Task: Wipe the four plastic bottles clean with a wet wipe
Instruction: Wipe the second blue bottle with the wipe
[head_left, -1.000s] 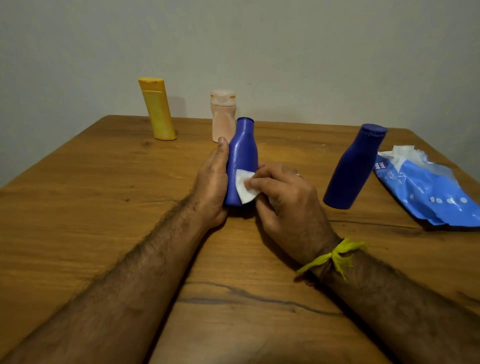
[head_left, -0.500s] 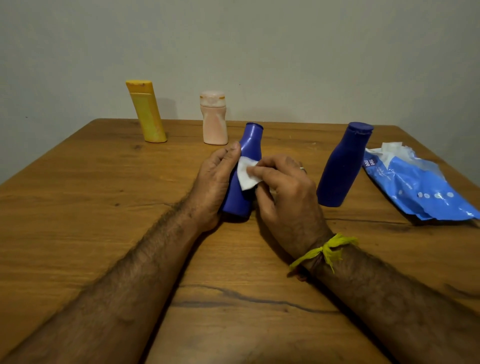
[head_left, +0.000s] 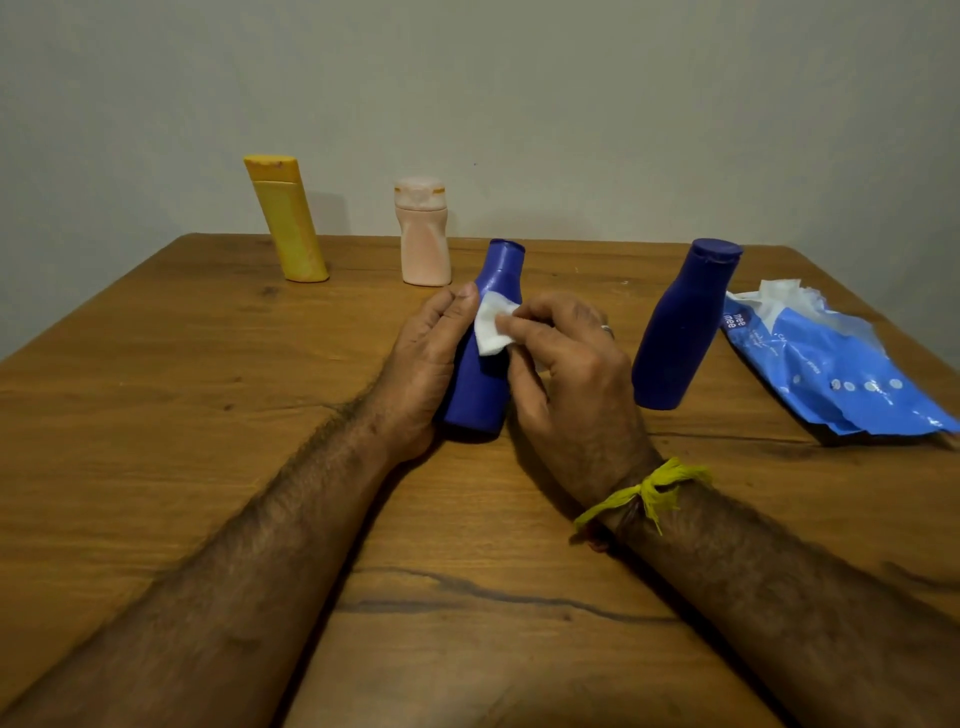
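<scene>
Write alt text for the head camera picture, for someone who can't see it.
A person's left hand holds a blue bottle upright on a wooden table while the right hand presses a white wipe against it. A second blue bottle and a blue wipe pack sit to the right; a yellow bottle and a pink bottle stand behind.

Both forearms are showing bare and hairy, no sleeves. Right wrist is wearing a knotted yellow thread band, ends fraying loose. A silver ring is sitting on one right-hand finger.
</scene>
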